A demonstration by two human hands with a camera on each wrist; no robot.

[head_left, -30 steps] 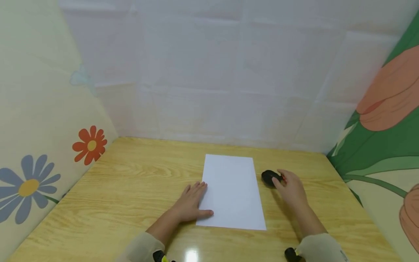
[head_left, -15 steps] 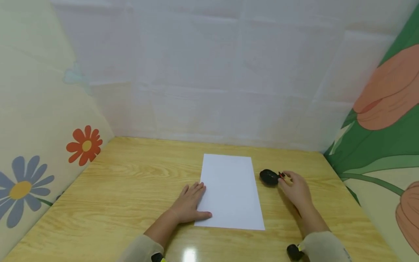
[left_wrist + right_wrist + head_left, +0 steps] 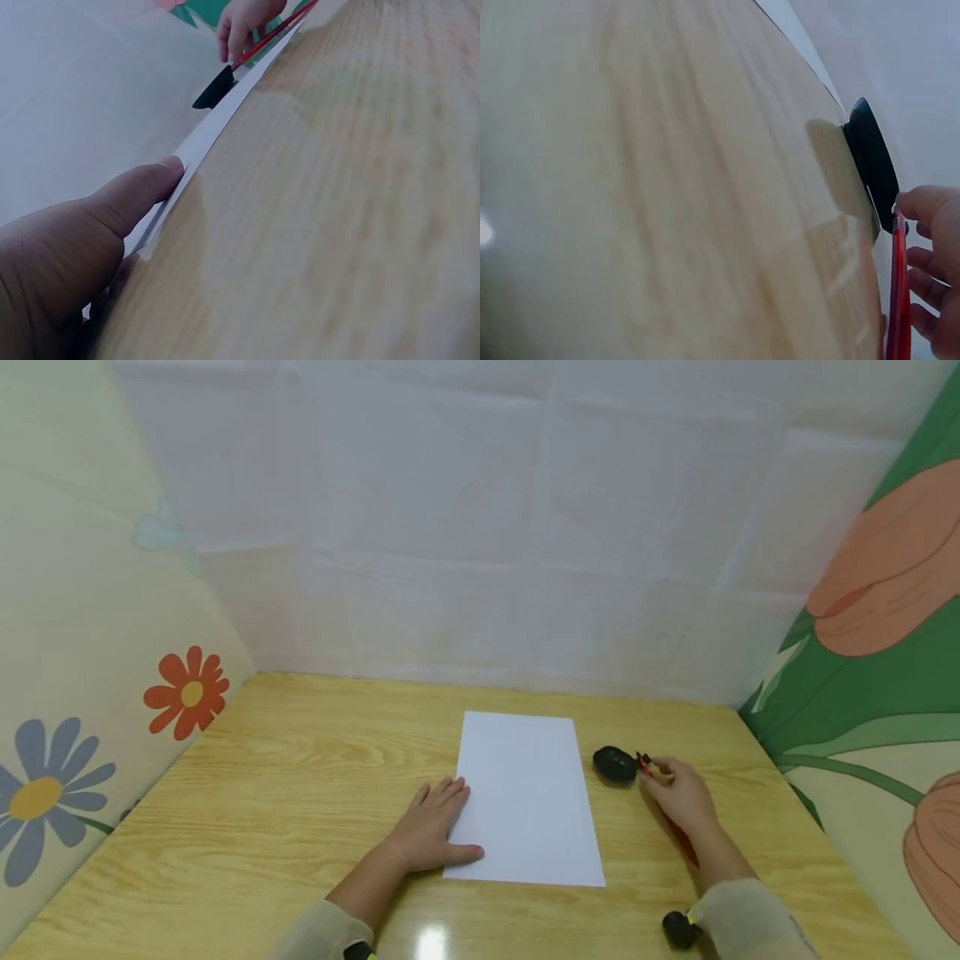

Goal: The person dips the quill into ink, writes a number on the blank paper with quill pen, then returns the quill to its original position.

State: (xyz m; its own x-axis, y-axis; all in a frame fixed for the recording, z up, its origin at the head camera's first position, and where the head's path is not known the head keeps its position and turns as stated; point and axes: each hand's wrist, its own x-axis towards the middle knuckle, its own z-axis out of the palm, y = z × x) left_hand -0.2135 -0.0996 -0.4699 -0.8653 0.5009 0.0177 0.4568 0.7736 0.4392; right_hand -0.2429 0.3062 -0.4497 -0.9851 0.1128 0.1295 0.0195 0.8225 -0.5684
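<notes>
My left hand [image 3: 433, 828] lies flat with spread fingers over the left edge of a white sheet of paper [image 3: 525, 793]. In the left wrist view its thumb [image 3: 142, 191] presses on the sheet. To the right of the paper my right hand [image 3: 681, 795] pinches the neck of a spoon-like utensil [image 3: 615, 765] with a black oval head and a long red handle. The right wrist view shows the black head [image 3: 871, 161] close over the table, with fingertips at its joint with the red handle [image 3: 898, 300]. The handle's rear part is partly hidden under my right forearm.
Both things are on a wood-grain table [image 3: 322, 735]. A creased white sheet [image 3: 450, 527] hangs behind it, with flower-printed cloths at the left [image 3: 67, 568] and right [image 3: 885, 693]. A dark wrist device [image 3: 681, 930] sits by the right sleeve.
My right hand has slid slightly back from the black head toward the handle, uncovering the red neck. My left hand and the paper stay put; the head view has shifted slightly.
</notes>
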